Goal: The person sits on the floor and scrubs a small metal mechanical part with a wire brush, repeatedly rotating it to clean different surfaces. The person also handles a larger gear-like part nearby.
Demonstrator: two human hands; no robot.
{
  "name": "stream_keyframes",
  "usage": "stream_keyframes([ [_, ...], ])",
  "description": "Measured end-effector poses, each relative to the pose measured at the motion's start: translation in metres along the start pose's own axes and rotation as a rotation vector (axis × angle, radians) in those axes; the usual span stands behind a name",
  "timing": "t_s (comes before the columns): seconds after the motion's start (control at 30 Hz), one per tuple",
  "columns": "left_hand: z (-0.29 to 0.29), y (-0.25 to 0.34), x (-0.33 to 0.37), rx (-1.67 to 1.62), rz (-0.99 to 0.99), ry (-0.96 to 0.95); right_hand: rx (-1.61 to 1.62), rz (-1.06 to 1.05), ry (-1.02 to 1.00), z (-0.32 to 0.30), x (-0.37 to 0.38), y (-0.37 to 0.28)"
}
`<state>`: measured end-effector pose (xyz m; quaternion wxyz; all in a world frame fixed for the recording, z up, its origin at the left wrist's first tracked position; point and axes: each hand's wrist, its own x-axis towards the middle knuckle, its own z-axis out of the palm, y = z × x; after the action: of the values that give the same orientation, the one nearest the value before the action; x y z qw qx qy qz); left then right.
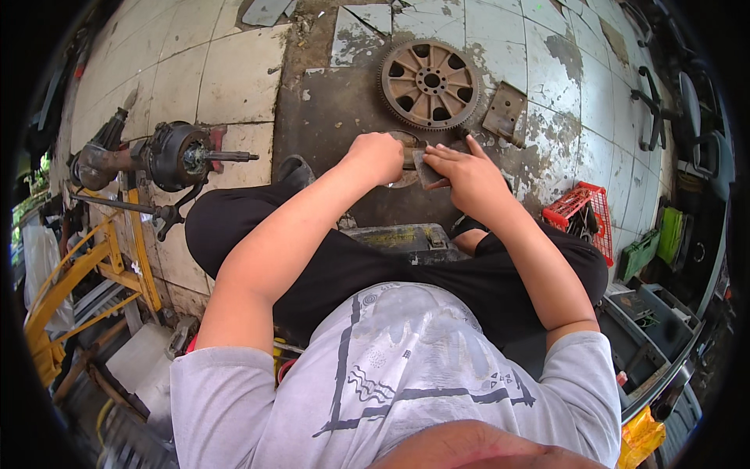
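My left hand (376, 158) is closed in a fist at the near side of a round, brownish metal disc (408, 141), which it seems to grip by its left edge. Much of that disc is covered by my hands. My right hand (462, 173) holds a flat, grey rectangular piece (428, 172) against or just over the disc, with its fingers laid across it. Whether that piece is an abrasive pad or a block, I cannot tell. Just beyond both hands, a rusty toothed flywheel (430, 83) lies flat on the floor.
A rusty metal plate (505, 111) lies right of the flywheel. At left stands an axle-like assembly (176, 156) on a yellow frame (117, 262). A dark case (402, 241) sits between my legs. To the right are a red basket (582, 207) and a grey toolbox (652, 320).
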<state>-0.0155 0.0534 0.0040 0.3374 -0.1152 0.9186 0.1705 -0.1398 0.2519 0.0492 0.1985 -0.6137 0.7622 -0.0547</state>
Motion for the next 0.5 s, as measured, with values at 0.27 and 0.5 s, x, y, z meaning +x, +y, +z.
stream_keyframes([
  [0.27,0.0,0.0,-0.001,-0.003,0.003,0.021,0.09,0.011,0.007,-0.009,0.008,-0.001],
  [0.5,-0.004,0.002,-0.005,0.031,0.001,-0.008,0.106,0.071,0.036,-0.026,0.005,-0.01],
])
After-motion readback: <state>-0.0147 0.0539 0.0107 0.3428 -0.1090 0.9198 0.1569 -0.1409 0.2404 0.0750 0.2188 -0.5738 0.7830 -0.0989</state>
